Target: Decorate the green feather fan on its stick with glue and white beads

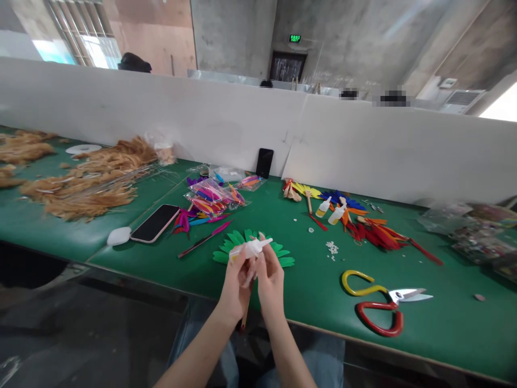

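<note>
Both hands meet over the near edge of the green table [307, 291]. My left hand [235, 285] grips a small white glue bottle [251, 248] lying sideways, nozzle pointing right. My right hand [270, 280] pinches at the same bottle from below and to the right. A thin wooden stick [244, 319] hangs down between the two hands; which hand holds it is unclear. Just behind the hands lies a fan of green feathers [232, 243] flat on the table.
Scissors [379, 302] with yellow and red handles lie to the right. A phone [155, 223] and a white oval object [119, 235] lie left. Bagged coloured feathers [212, 198], loose red and orange feathers [374, 231], two glue bottles [329, 210], straw-coloured fibre piles [92, 180], white partition [242, 126] behind.
</note>
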`<state>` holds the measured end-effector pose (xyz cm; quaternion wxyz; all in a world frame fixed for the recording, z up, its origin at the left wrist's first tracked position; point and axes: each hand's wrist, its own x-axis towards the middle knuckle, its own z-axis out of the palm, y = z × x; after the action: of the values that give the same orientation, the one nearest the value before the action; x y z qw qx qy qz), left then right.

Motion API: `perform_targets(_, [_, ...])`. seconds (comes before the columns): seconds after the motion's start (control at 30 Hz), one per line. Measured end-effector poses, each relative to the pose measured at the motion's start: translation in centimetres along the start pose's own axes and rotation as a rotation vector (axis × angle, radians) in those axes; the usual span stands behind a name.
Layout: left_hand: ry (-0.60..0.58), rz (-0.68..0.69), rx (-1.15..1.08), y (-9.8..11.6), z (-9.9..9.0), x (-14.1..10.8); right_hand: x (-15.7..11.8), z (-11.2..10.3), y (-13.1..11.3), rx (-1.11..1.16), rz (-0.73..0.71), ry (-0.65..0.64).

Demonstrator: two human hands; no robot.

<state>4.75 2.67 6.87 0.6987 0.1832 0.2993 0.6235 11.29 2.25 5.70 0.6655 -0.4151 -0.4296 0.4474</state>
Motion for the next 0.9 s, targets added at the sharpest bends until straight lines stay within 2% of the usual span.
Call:
perform_targets(0.13, [-0.071, 0.084, 0.130, 2.1, -0.7, 1.0, -0.8, -3.5, 0.4, -0.082, -0.032, 0.081])
perform_targets(0.27, [-0.112, 0.120, 0.351, 3.9, -2.5, 2.5, -0.8, -7.2, -0.4, -0.318, -0.105, 0.247])
perform_targets(0.33, [-0.103, 0.138, 0.477, 4.4, -3.2, 3.0, -0.3, -8.1, -1.1, -0.456, -0.158, 0.240])
perform_targets(0.4, [-0.074, 0.150, 0.617, 4.8, -3.6, 3.2, 0.6, -8.3, -1.9, -0.582, -0.219, 0.139])
perform_targets(0.5, [-0.043, 0.209, 0.824, 5.3, -3.6, 3.2, 2.2, -7.7, -2.3, -0.720, -0.294, -0.104])
perform_targets(0.63, [-0.130, 0.307, 1.006, 5.6, -2.8, 3.2, 3.8, -6.3, -1.6, -0.740, -0.268, -0.351])
perform_targets(0.77, [-0.226, 0.277, 1.021, 5.6, -1.8, 3.5, 4.2, -5.6, -0.7, -0.650, -0.250, -0.451])
perform_targets(0.9, [-0.243, 0.229, 0.991, 5.8, -0.7, 3.7, 4.1, -6.3, -0.5, -0.624, -0.200, -0.448])
